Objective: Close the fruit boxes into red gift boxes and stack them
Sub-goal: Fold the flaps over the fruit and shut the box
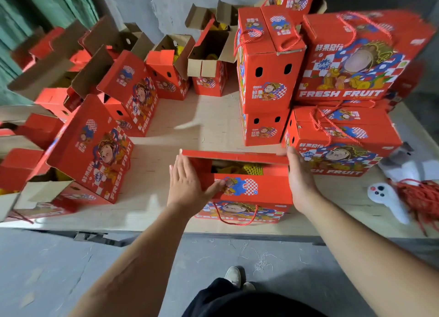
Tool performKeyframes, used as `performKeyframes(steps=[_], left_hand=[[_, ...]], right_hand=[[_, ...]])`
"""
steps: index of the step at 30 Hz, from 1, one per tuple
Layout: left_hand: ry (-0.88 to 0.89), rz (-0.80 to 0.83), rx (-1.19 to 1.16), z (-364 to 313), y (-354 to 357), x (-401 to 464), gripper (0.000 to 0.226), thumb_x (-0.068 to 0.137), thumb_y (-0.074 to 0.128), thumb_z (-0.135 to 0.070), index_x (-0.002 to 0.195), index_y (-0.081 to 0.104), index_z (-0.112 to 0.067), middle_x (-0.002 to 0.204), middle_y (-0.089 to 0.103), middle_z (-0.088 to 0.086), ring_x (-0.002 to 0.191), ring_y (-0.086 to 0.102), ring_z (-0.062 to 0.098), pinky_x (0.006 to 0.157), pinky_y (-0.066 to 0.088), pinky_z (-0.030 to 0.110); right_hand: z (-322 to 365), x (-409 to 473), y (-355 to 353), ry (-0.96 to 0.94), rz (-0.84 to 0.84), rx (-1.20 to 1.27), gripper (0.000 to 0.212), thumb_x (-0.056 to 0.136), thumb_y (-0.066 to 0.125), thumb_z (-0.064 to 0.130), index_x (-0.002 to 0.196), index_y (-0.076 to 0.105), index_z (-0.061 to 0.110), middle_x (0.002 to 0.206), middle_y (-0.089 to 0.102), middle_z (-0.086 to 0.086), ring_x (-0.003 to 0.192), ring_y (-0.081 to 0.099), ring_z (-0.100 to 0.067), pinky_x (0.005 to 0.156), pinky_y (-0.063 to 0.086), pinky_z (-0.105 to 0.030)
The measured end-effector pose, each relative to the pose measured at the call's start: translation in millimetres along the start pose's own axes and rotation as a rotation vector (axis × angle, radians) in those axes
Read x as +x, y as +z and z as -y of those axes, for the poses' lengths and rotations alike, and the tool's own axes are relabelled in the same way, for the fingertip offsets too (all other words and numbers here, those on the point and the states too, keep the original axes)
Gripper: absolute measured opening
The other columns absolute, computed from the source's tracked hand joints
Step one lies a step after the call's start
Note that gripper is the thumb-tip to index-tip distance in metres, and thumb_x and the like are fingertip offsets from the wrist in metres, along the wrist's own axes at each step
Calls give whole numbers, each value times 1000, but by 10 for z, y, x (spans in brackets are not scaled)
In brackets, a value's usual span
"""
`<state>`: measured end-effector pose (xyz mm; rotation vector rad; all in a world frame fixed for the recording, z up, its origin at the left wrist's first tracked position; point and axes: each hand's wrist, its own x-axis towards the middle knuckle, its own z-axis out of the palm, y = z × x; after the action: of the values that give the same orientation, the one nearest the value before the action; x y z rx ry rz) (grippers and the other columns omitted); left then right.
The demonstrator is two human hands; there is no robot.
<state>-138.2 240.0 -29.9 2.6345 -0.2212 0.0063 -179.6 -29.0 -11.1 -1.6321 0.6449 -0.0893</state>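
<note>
Red gift box (251,188) at the table's (209,126) near edge, top flaps part open — left hand (187,186) flat against its left end, fingers straight, right hand (300,176) flat on its right end, closed boxes (342,136) stacked behind.

Before me: red gift box (247,190), top flaps half open, yellow netted fruit (249,168) inside, at worktop (209,126) near edge; closed boxes (268,79) stacked right.

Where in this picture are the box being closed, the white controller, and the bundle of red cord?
Box being closed (251,186): head view, on its near red top flap.
White controller (387,199): head view, on the middle of its body.
Red cord bundle (421,197): head view, on the middle of the tangle.
</note>
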Motion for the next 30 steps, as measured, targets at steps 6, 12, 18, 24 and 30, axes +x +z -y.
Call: performKeyframes(steps=[6, 12, 18, 24, 30], left_hand=[[-19, -214, -346, 76, 70, -140, 145, 59, 78, -84, 165, 4, -18, 166, 15, 4, 156, 12, 23, 128, 17, 54], [265, -59, 6, 154, -41, 115, 94, 82, 62, -79, 155, 49, -22, 160, 45, -1, 155, 30, 29, 128, 8, 57], [273, -8, 217, -71, -179, 424, 65, 91, 69, -60, 145, 61, -26, 151, 57, 3, 139, 50, 33, 115, 38, 48], [197, 151, 293, -32, 28, 198, 90, 95, 23, -83, 167, 5, -32, 174, -6, 2, 160, -11, 23, 128, -11, 44], [225, -31, 233, -55, 51, 98, 83, 98, 31, -76, 163, 27, -24, 170, 26, 0, 159, 16, 24, 130, -2, 47]], right_hand=[[-320, -33, -49, -330, 147, -265, 37, 101, 65, 26, 138, 62, 23, 170, 23, 5, 155, 19, -2, 121, 19, -18], [-106, 110, -285, -439, 240, -674, 66, 87, 74, 51, 143, 57, 21, 158, 38, 3, 149, 32, -14, 118, 29, -35], [87, 257, -284, -583, 241, -1023, 73, 92, 57, 66, 151, 46, 24, 151, 48, 6, 132, 54, -23, 102, 49, -40], [-115, 276, -207, -367, 387, -1124, 93, 81, 6, 88, 161, -10, 43, 162, -2, 14, 151, 20, -34, 116, 36, -53], [-114, 192, -210, -382, 329, -1122, 81, 94, 21, 78, 163, -2, 43, 171, -5, 7, 155, 6, -33, 124, 17, -54]])
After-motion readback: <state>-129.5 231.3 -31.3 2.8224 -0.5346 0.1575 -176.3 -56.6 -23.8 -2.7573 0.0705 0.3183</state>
